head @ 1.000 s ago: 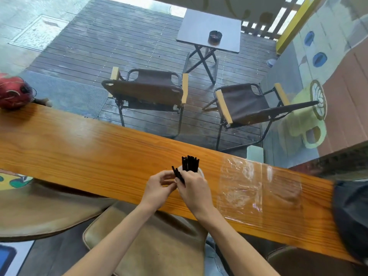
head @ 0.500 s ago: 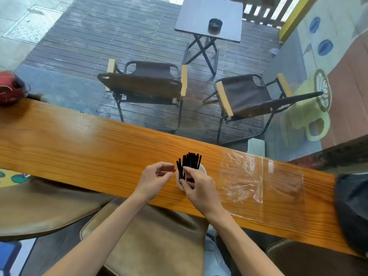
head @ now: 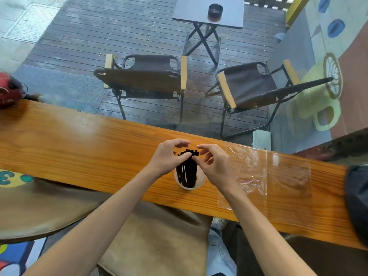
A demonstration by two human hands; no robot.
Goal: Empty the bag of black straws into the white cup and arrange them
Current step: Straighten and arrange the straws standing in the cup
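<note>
A white cup (head: 200,181) stands on the wooden counter (head: 79,148) with a bunch of black straws (head: 188,172) upright in it. My left hand (head: 169,158) is at the left of the straw tops, thumb and fingers pinching them. My right hand (head: 214,165) is at the right of the tops, thumb touching the bunch and the other fingers spread. The clear plastic bag (head: 266,176) lies flat and empty on the counter to the right of the cup.
A red object (head: 9,92) sits at the counter's far left end and a dark fabric thing (head: 357,200) at its right end. Tan stool cushions (head: 155,242) are below. Beyond the glass stand two folding chairs (head: 145,76) and a small table.
Both hands have risen from the cup's side to the tops of the straws, one on each side. The straws stand more gathered and upright. The view has tilted slightly.
</note>
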